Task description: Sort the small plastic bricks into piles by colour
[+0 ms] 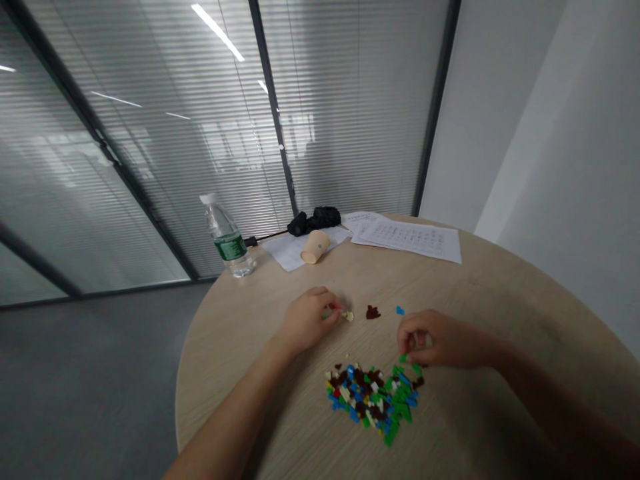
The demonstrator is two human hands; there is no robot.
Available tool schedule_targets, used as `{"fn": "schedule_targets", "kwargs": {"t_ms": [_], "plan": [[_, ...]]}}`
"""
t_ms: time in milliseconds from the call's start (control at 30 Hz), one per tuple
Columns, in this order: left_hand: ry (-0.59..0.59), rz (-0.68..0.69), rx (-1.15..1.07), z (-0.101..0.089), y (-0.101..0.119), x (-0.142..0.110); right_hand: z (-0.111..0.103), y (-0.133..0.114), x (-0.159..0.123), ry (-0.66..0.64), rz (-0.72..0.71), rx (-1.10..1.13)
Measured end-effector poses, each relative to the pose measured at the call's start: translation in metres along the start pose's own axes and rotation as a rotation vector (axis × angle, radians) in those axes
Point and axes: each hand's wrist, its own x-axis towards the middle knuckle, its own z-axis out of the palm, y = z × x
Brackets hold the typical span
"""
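A heap of tiny plastic building bricks (373, 400) in green, blue, dark brown, cream and red lies near the front of a round pale wood table (500, 313). My left hand (310, 320) sits above the heap, its fingers pinched on what looks like a small green brick (327, 315). A cream brick (349, 316) lies just past those fingertips. My right hand (440, 340) is curled at the heap's upper right edge, and its fingers hide whatever they touch. Apart from the heap lie a dark brown cluster (373, 312) and a blue brick (400, 310).
At the table's far side are a water bottle (227, 237), a tipped paper cup (316, 247), a black bundle (313, 220), a white sheet (295, 252) and printed papers (407, 239). A glass wall with blinds stands behind, and the table's edge curves around to the left.
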Motion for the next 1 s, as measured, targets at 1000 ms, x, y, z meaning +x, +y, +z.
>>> {"fn": "schedule_targets", "kwargs": {"t_ms": [1000], "plan": [[-0.159, 0.137, -0.214, -0.001, 0.016, -0.003, 0.037, -0.019, 0.016, 0.545, -0.274, -0.073]]}}
